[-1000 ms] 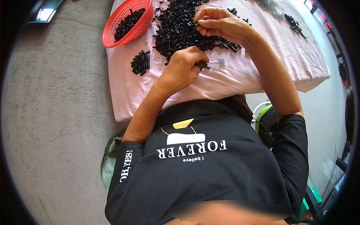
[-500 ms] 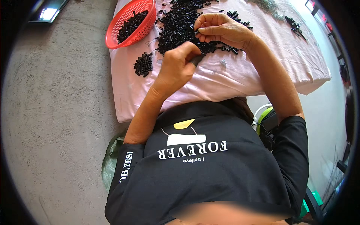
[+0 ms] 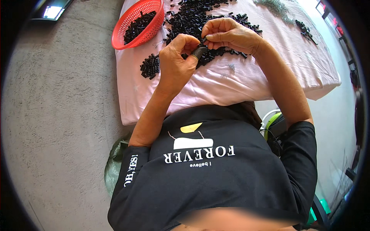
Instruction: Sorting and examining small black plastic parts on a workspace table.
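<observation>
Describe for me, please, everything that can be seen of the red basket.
The red basket looks like plastic, bowl-shaped, with a plain rim and walls pierced by many small holes. It stands open side up at the left edge of the pink cloth, left of the large black pile, and holds many small black pieces. Its far side runs off the picture's top edge. Neither the left hand nor the right hand touches it.

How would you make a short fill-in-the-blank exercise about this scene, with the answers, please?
1. The tablecloth is pale ____.
2. The perforated basket stands to the ____ of the large heap.
3. The small pieces inside the basket are ____ in colour.
4. On the left hand, a dark cover is worn over the ____.

Missing words: pink; left; black; thumb.
</observation>
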